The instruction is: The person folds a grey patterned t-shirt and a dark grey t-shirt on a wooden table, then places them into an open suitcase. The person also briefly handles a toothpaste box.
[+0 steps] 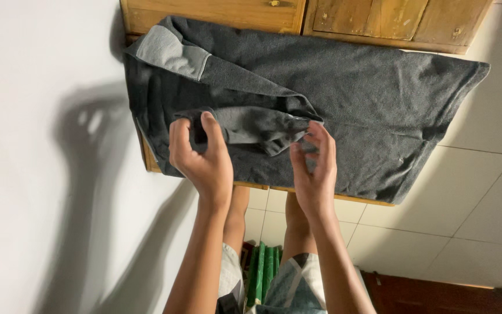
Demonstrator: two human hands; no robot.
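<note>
Garment (pixel 344 87), dark grey, gripped by both hands (pixel 204 160).

A room in a home — plain and lived-in.
Pale floor tiles (pixel 472 192) are running beside a white wall (pixel 36 145), a worn wooden cabinet (pixel 379 20) standing close — a grey garment (pixel 349 99) lying spread.

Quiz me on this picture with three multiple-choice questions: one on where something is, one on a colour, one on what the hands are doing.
1. Where does the garment lie?
A. on a wooden table
B. on the tiled floor
C. on a hanger

2. What colour is it?
A. red
B. dark grey
C. white

3. What are the hands doing?
A. resting in the lap
B. both gripping a folded sleeve
C. holding scissors

Answers: 1 A, wood shows along its edges. 2 B, dark grey cloth throughout. 3 B, left hand and right hand pinch the sleeve's ends.
</note>
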